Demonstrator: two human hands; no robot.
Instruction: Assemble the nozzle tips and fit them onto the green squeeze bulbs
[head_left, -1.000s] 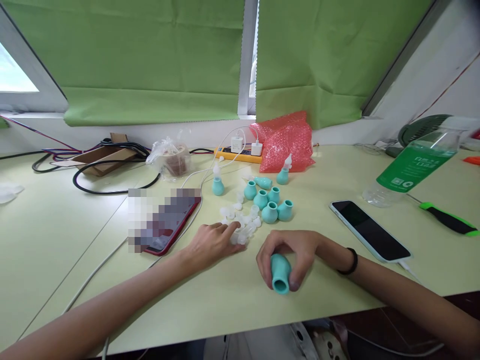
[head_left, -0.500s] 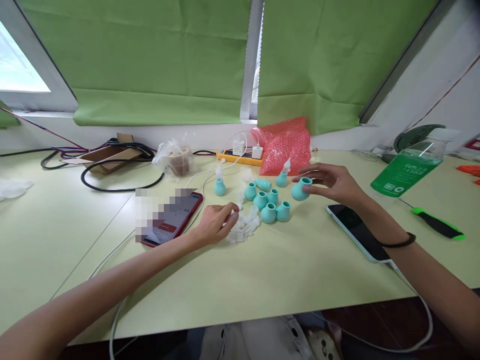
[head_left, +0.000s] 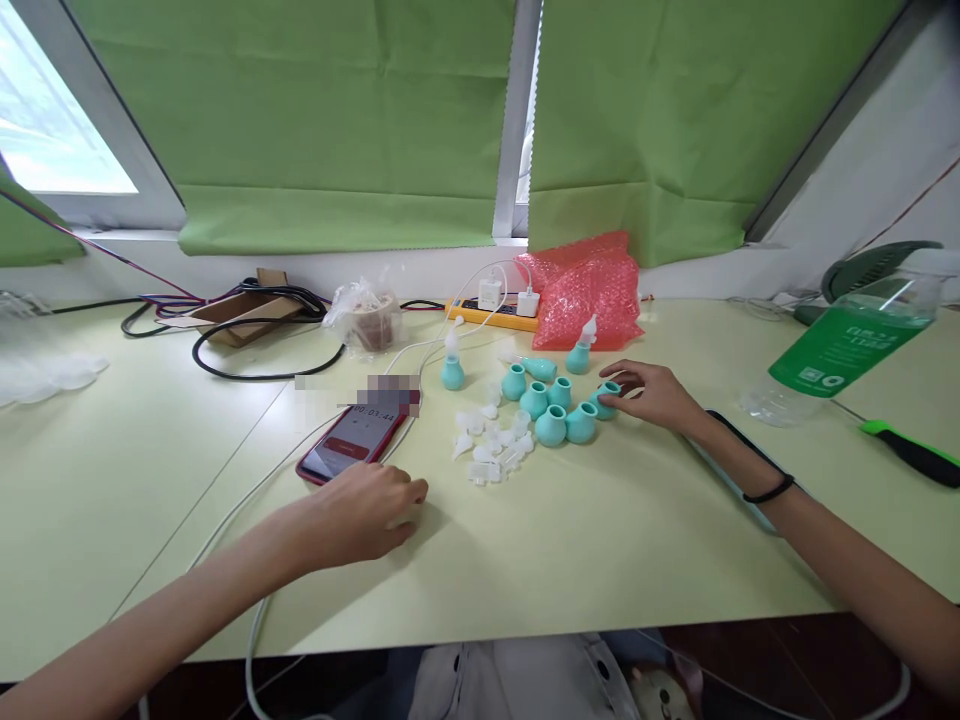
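Note:
My right hand [head_left: 637,393] has its thumb and fingers around a teal rubber squeeze bulb [head_left: 606,402], which sits at the right end of a cluster of similar open-mouthed bulbs [head_left: 551,426]. Left of these lies a loose pile of small clear plastic pieces [head_left: 491,445]. My left hand [head_left: 367,515] is over the table just below the red-cased phone [head_left: 352,440], fingers loosely bent, thumb apart, nothing visible in them. Behind the cluster stand two bulbs fitted with clear tips, one at the left [head_left: 452,370] and one at the right [head_left: 578,355]. Another teal piece [head_left: 538,368] lies on its side.
Pink bubble wrap [head_left: 585,300] and a yellow power strip [head_left: 491,315] with chargers are at the back. A bottle with a green label [head_left: 844,345], a screwdriver [head_left: 911,450] and a second phone [head_left: 739,465] lie at right. White cables cross the left side.
My left hand has drawn back from the clear pieces, toward the lower left. My right hand has lowered the teal bulb beside the others. The view has shifted slightly.

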